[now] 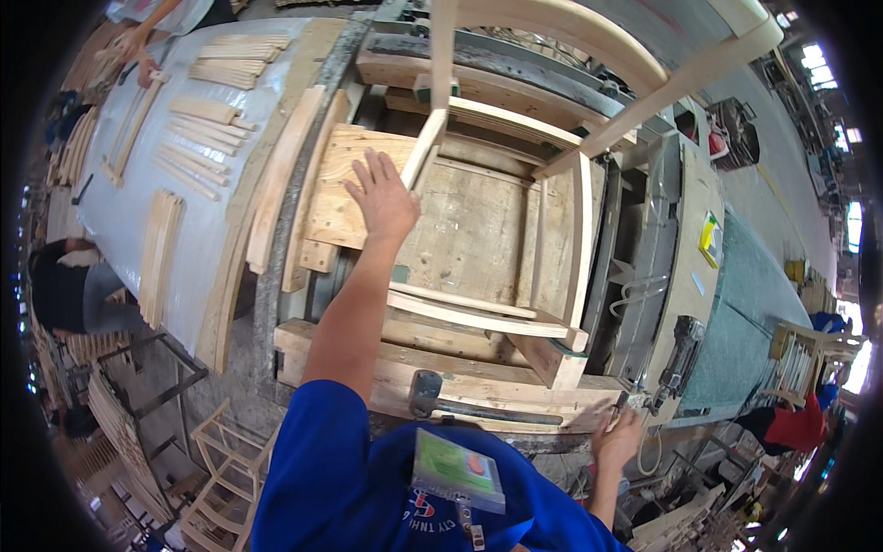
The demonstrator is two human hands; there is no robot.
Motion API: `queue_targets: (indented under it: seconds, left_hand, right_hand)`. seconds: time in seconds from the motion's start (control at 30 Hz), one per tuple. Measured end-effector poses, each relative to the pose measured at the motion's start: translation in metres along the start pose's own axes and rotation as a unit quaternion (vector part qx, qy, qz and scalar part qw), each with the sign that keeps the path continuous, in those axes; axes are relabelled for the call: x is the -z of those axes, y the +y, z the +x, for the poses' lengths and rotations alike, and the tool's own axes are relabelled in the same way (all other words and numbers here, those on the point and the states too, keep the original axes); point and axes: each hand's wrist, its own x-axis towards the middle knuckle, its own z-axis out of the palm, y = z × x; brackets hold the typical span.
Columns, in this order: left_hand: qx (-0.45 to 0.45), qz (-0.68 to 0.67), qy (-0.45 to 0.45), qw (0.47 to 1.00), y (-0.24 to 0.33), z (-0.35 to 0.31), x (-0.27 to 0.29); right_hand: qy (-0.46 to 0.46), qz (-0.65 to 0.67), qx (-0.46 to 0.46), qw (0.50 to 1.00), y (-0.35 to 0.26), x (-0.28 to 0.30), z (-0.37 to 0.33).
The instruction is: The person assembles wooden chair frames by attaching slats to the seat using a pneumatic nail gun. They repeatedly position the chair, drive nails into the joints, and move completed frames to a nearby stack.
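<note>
Grey workshop floor (786, 156) shows at the far right, and at the left I see a desk (204, 241) covered with shiny plastic sheet, on which thin, straight wood strips (238, 57) lie in groups. Before me, the chair frame (582, 239) of pale, smooth wood sits between thick, rough wooden beams; its curved rail (589, 32) rises at the far side. My left hand (384, 201) is open, fingers spread, resting over a flat plywood board (333, 204) with clear grain, just beside the frame's side piece. My right hand (614, 442) is near a small metal fitting (628, 402) at the front beam's end; its fingers look bent, but I cannot tell whether they grip something.
</note>
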Motion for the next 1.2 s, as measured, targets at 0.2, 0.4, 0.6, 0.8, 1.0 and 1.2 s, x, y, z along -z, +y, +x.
queue_targets:
  seconds: [0.2,0.4,0.6,0.8,1.0,1.2]
  left_hand:
    - [0.007,-0.171,-0.052,0.984,-0.036,-0.007,0.038]
    - [0.092,-0.438,-0.001,0.894,-0.116,-0.037,0.089]
    - [0.09,-0.474,0.103,0.87,-0.186,-0.083,0.117]
    - [0.072,-0.487,0.082,0.867,-0.183,-0.119,0.112]
    - [0.0,-0.576,0.012,0.818,-0.179,-0.153,0.078]
    - [0.005,-0.542,-0.034,0.84,-0.141,-0.174,0.08]
  right_hand:
    - [-0.102,0.233,0.402,0.879,-0.137,0.017,-0.05]
    - [-0.162,0.296,0.429,0.838,-0.164,-0.012,-0.046]
    - [-0.339,0.406,0.243,0.813,-0.157,-0.007,-0.068]
    - [-0.285,0.561,0.004,0.777,-0.137,0.062,-0.061]
    - [0.164,0.602,0.063,0.779,-0.022,0.249,0.006]
    - [0.38,0.572,0.126,0.716,0.039,0.359,0.005]
